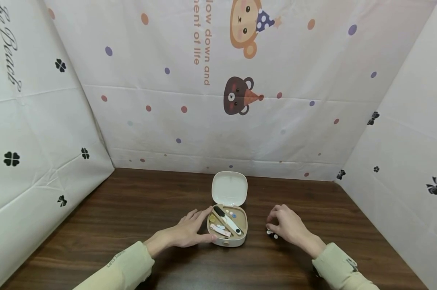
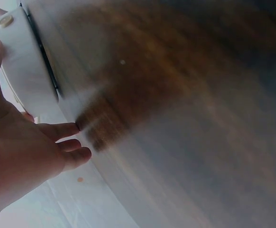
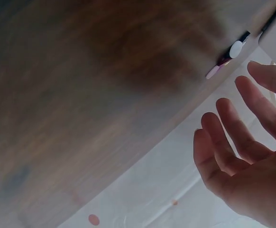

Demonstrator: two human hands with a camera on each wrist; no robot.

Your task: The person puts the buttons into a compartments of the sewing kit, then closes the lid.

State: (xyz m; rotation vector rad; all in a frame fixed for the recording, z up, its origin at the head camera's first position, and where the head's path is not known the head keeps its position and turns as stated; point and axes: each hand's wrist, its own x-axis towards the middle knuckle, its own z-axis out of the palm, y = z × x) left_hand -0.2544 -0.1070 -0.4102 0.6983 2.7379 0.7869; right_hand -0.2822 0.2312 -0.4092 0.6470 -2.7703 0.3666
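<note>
A small white box (image 1: 236,242) with a hinged lid (image 1: 229,188) standing up is on the table. In its beige tray lie a long black-and-white tool (image 1: 227,220), a blue button-like piece (image 1: 234,216), a pink-and-white strip (image 1: 220,230) and several small white and yellow pieces. My left hand (image 1: 190,229) rests against the box's left side, thumb at the front, fingers extended. My right hand (image 1: 288,224) is bent low over small black and white pieces (image 1: 276,237) right of the box. The right wrist view shows a white disc (image 3: 235,49) apart from the fingertips.
Brown wood-grain table (image 1: 160,185) extends around the box. Behind it hangs a white printed cloth (image 1: 189,125), with more white cloth at the left (image 1: 40,137) and right (image 1: 403,153) sides.
</note>
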